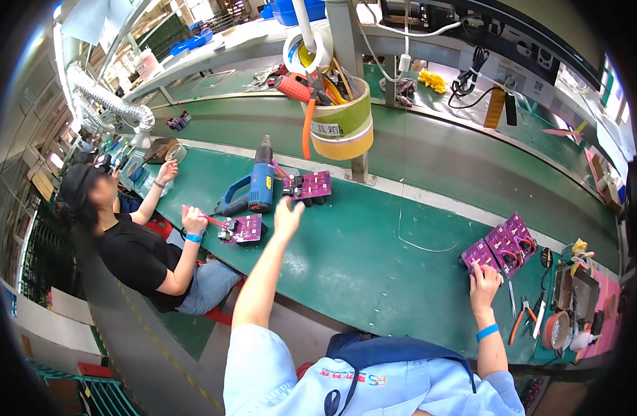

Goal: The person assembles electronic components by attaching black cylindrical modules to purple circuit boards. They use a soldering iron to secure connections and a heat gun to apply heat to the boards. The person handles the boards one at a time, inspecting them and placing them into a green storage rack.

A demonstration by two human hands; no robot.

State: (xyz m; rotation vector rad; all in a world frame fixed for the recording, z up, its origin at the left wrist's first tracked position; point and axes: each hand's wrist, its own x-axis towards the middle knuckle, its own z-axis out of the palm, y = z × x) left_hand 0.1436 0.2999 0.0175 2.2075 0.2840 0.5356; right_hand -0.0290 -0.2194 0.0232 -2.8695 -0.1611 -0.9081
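Boards [509, 236], purple with red wires [515, 261], sit close together near the far edge of the green surface [374, 277], toward its right end, and the person's right hand [485, 284] rests curled fingers at their near corner; whether it pinches or merely steadies them, I cannot tell. The left hand [288, 219], partly open, is at the near side of a single purple board [317, 184] by the far edge, farther left, just beside a blue heat gun [261, 184]; whether it has hold of anything is unclear. Good handling here probably means lifting by the rims, leaving the thin wires unpulled and avoiding the heat gun's nozzle [265, 141], which could be hot. Pliers [517, 325] near the right hand are best kept off the boards. A co-worker [141, 256] at the near edge has another board [240, 229] close by, so leftward reaches deserve care.
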